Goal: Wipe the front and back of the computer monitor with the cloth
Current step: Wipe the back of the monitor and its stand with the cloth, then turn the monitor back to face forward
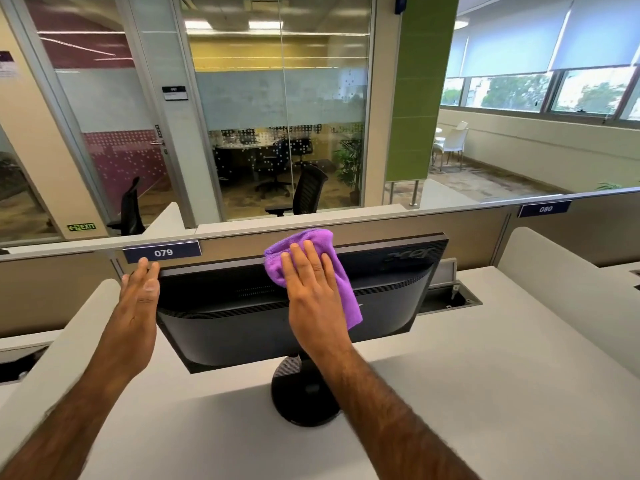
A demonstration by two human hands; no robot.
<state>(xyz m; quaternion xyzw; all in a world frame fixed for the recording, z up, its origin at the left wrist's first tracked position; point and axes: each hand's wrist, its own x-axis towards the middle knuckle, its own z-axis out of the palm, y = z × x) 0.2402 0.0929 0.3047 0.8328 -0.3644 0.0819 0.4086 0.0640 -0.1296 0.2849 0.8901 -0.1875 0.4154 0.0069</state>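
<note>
Item 1, lower left of frame: green EXIT sign [81,226], legible, low on the glass partition.

Item 2, left of centre: left hand [136,308], fingers extended and nearly flat, laid against the left edge of the monitor, apparently steadying it; it grips nothing closed.

Item 3, left of centre, above that hand: dark desk label [162,252] on the partition rail, reading "079".

Item 4, upper left of centre: door plate [175,93]; text too small to read.

Item 5, centre: computer monitor [242,306], black, on a round stand on the white table [485,358], its rear casing turned toward the camera. Brand lettering at upper right of the casing, seen upside down, appears to read "acer".

Item 6, centre: purple cloth [341,282], draped over the monitor's top edge and down the rear casing.

Item 7, centre: right hand [313,292], open and flat, palm pressing the cloth to the casing.

Step in hand, as judged: wiping the back. The next move calls for sweeping the cloth across the remaining rear surface while the left hand braces. The screen is not visible.

Item 8, right: second label [545,208], "080".
</note>
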